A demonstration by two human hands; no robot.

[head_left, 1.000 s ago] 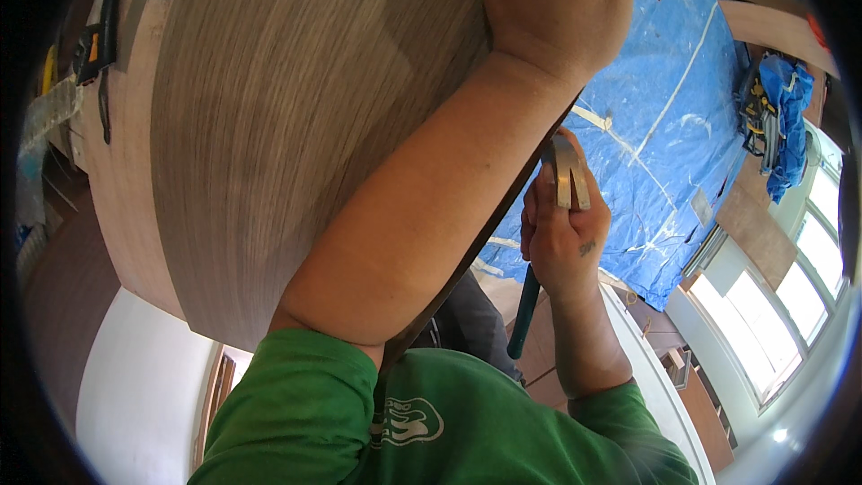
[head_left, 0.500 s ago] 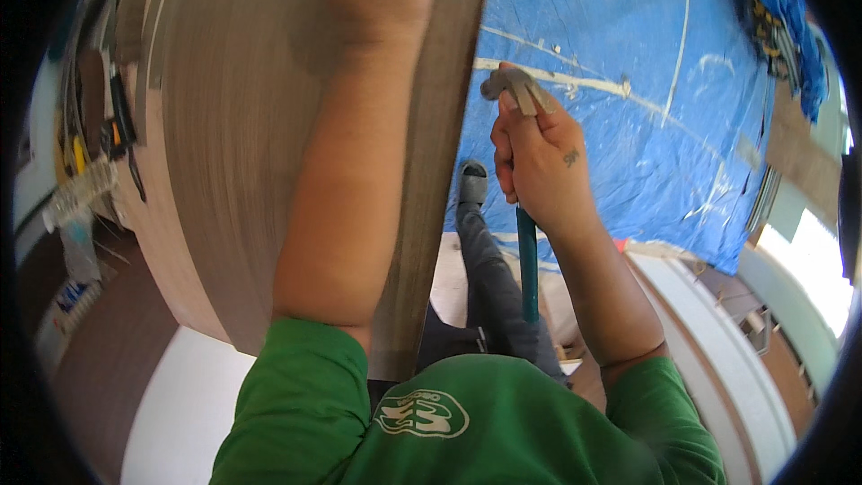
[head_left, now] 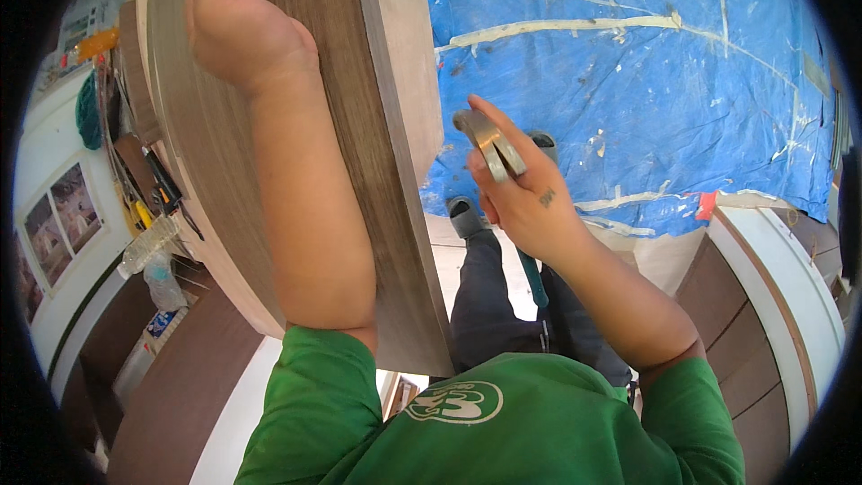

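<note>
My right hand (head_left: 532,202) grips a claw hammer (head_left: 489,142) high up, close below its metal head. The index finger stretches out past the head. Below my fist hangs the hammer's teal handle (head_left: 532,280). On the left, my left hand (head_left: 242,27) is over the brown wood-grain panel (head_left: 346,81), its fingers stretched out toward the upper edge of the view. It holds nothing that I can see; whether it rests on the panel I cannot tell.
A blue tarp (head_left: 575,90) with strips of tape covers the floor at right. A utility knife (head_left: 162,181) and a clear plastic bottle (head_left: 148,247) are at the left, beyond the panel. A white-edged board (head_left: 777,305) stands at the right.
The view has shifted. My left hand now shows farther left, fingers visible and no longer blurred. My right hand, still holding the hammer, has tilted it, and its index finger now extends.
</note>
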